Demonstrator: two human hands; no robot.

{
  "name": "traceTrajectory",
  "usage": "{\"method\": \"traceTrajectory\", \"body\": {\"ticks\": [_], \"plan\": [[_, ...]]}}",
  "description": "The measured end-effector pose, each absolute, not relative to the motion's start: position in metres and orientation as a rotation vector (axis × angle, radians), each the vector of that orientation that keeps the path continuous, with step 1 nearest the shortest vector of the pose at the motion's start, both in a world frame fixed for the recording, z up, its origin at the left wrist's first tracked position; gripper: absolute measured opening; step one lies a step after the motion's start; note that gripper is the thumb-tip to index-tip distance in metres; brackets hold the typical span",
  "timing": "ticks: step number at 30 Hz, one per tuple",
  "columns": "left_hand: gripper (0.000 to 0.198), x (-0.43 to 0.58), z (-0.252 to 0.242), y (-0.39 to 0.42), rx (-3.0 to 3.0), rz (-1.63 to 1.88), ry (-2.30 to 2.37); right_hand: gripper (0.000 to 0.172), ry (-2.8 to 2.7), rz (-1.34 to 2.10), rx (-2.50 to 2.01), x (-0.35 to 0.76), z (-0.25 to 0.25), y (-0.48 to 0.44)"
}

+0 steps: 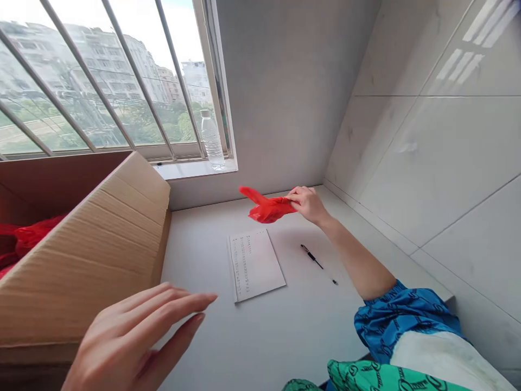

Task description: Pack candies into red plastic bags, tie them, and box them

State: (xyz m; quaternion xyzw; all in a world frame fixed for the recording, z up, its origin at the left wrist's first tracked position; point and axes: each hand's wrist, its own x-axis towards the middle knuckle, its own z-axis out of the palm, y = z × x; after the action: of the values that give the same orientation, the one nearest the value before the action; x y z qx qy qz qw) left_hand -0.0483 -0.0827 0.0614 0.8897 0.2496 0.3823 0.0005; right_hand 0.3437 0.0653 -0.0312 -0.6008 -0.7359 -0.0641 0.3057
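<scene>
View from the head camera, downward over a white desk (pixel 285 336) set in a corner between a barred window (pixel 101 81) and a grey tiled wall (pixel 439 152). At the left stands a large open box of brown corrugated cardboard (pixel 93 255), with more red plastic (pixel 32 233) inside it.

The left hand (pixel 134 339) is spread flat and empty, fingers straight and close together, near the box's side above the desk's near edge; whether it touches the box cannot be told. The right hand (pixel 308 203), on a bare forearm from a blue patterned sleeve (pixel 402 320), is pinched on a crumpled red plastic bag (pixel 266 208), held in the air above the far part of the desk.

Below the bag lies a white printed sheet of paper (pixel 255 264), flat. A clear plastic bottle (pixel 212 138) stands upright on the window sill. A slim black pen (pixel 315 260) lies just right of the sheet, apart from it.

Judged step: the bag is held up one-handed, clear of the desk. Film this limp calls for a second grip if it is to be spread.
</scene>
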Motion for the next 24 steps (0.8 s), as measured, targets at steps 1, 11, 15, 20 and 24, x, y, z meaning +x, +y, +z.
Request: {"method": "traceTrajectory", "body": {"ticks": [1,11,15,20,24], "plan": [[0.030,-0.041,0.060,-0.077,2.796,1.185,0.791,0.027,-1.983,-0.174,-1.490,0.330,-0.034,0.058],[0.021,0.028,-0.042,-0.008,2.514,0.576,1.318,0.014,-1.966,0.268,-1.284,0.234,-0.105,-0.013],[0.019,0.028,-0.057,-0.002,2.546,0.601,1.307,0.014,-1.969,0.289,-1.252,0.246,-0.097,-0.016],[0.022,-0.013,-0.055,0.013,2.398,0.876,1.509,0.012,-1.861,0.402,-1.331,0.277,-0.088,-0.018],[0.023,-0.033,-0.055,0.007,2.237,0.972,1.622,0.009,-1.889,0.631,-1.400,0.290,-0.077,-0.027]]}}
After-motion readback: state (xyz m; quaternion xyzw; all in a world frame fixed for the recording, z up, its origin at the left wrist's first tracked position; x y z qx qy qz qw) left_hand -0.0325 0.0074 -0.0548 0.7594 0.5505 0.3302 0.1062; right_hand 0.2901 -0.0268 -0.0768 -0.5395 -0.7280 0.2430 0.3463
